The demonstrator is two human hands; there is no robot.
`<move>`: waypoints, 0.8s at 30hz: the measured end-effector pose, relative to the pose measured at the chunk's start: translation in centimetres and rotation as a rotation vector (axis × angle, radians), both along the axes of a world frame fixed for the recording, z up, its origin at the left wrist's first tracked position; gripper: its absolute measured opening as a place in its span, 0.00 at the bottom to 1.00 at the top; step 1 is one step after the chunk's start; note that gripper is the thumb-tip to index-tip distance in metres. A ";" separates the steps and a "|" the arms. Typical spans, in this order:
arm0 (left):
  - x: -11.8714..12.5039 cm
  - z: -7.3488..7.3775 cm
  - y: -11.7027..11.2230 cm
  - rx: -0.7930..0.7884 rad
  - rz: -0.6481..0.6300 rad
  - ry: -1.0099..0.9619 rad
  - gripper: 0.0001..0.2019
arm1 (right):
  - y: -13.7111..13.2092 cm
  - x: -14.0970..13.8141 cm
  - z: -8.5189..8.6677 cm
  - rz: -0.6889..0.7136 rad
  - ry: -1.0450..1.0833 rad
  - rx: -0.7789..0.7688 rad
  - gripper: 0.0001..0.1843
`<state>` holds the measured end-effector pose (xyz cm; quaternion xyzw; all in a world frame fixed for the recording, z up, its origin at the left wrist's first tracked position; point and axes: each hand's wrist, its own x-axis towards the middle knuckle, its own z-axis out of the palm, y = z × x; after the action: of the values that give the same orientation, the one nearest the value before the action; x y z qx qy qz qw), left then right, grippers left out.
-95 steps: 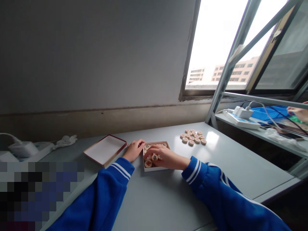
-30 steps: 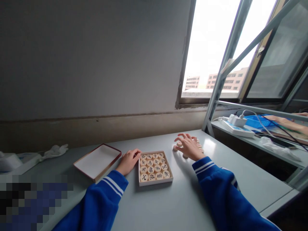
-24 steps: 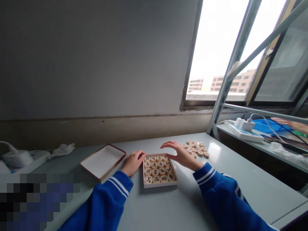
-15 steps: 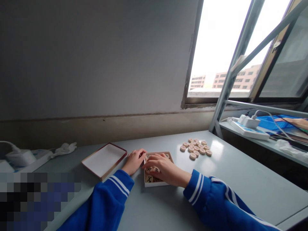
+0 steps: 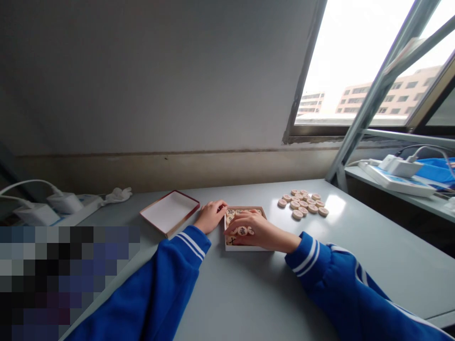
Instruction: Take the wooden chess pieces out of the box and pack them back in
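A small shallow box filled with round wooden chess pieces marked with characters sits on the grey table. My left hand has its fingers curled against the box's left wall. My right hand lies flat over the box, fingertips resting on the pieces and hiding most of them. Nothing shows pinched between its fingers. Both arms wear blue sleeves with white stripes. A loose cluster of plain-sided wooden pieces lies on the table to the right of the box.
The box's red-edged lid lies upside down to the left. A power strip with chargers and a white glove sit at the far left. A metal shelf on the right carries another power strip and a blue tray.
My right hand left the loose pile, swept back over the box and settled on the pieces inside. My left hand stayed at the box's left wall. The view swung to the left.
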<state>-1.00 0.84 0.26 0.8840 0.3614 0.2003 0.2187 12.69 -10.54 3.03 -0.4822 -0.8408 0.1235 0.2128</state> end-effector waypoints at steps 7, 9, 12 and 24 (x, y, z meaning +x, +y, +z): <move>0.0 0.0 -0.1 -0.006 0.006 0.005 0.13 | 0.2 -0.4 -0.3 0.024 0.012 0.024 0.10; 0.0 0.0 -0.1 0.002 0.005 0.003 0.13 | 0.2 0.1 0.0 -0.059 -0.015 0.072 0.10; 0.0 0.0 0.0 0.002 0.002 -0.005 0.12 | 0.3 2.3 0.3 -0.337 -0.168 0.173 0.09; -0.1 0.4 -0.3 -0.011 -0.003 0.030 0.11 | -0.2 4.9 0.4 -0.511 -0.419 0.126 0.11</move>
<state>-1.11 0.51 0.68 0.8863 0.3644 0.1846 0.2183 17.54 -10.76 3.45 -0.6782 -0.7242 -0.0879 0.0889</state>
